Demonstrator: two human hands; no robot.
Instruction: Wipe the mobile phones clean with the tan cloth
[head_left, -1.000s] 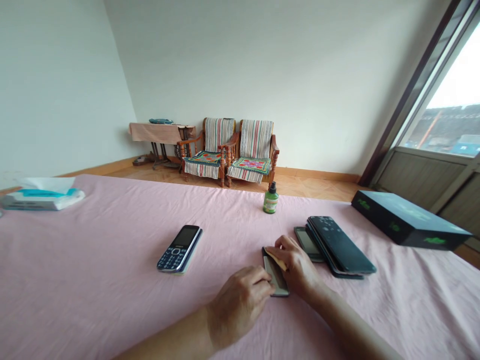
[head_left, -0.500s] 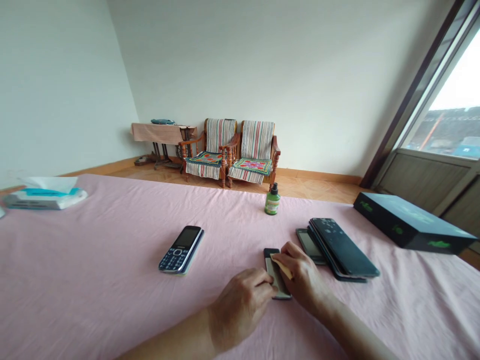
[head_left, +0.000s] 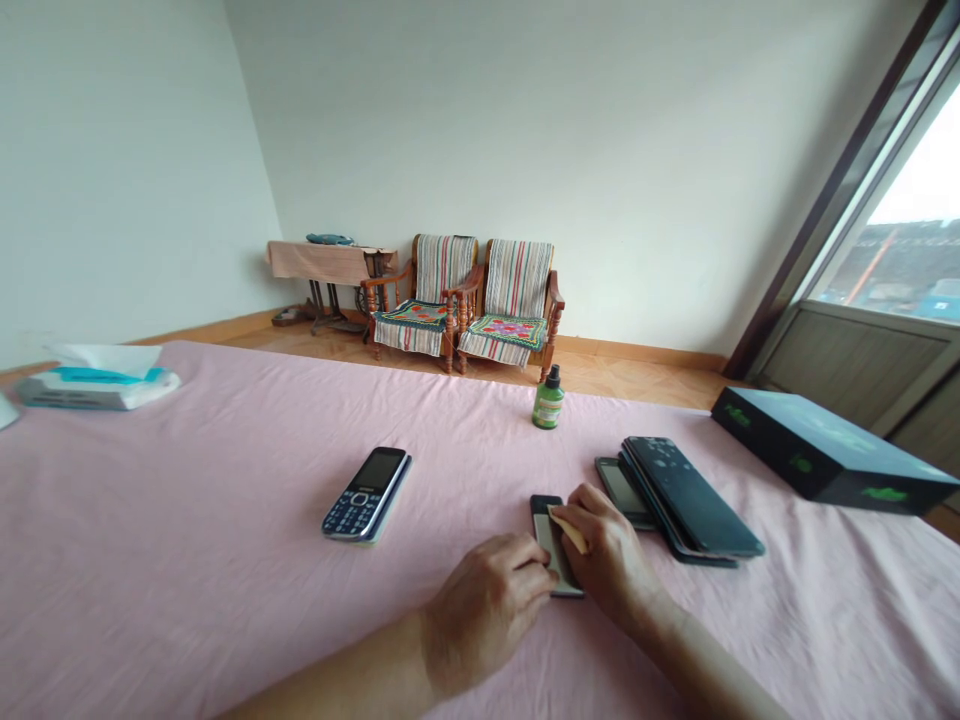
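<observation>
A small dark phone [head_left: 548,528] lies flat on the pink tablecloth [head_left: 225,520] in front of me. My left hand [head_left: 484,610] is curled, its fingertips pinching the phone's near left edge. My right hand [head_left: 611,560] presses a small tan cloth pad [head_left: 568,527] onto the phone's screen with closed fingers. A keypad phone [head_left: 367,481] lies to the left, lying on another handset. A stack of dark smartphones [head_left: 679,495] lies just right of my right hand.
A green spray bottle [head_left: 548,398] stands at the table's far edge. A black box [head_left: 821,450] sits at the right, a tissue pack [head_left: 97,377] at the far left. Two striped wooden chairs [head_left: 469,305] and a side table stand by the back wall.
My right hand and the tan pad slid a little down the phone's screen, towards me. The left hand kept its hold. The camera shifted slightly.
</observation>
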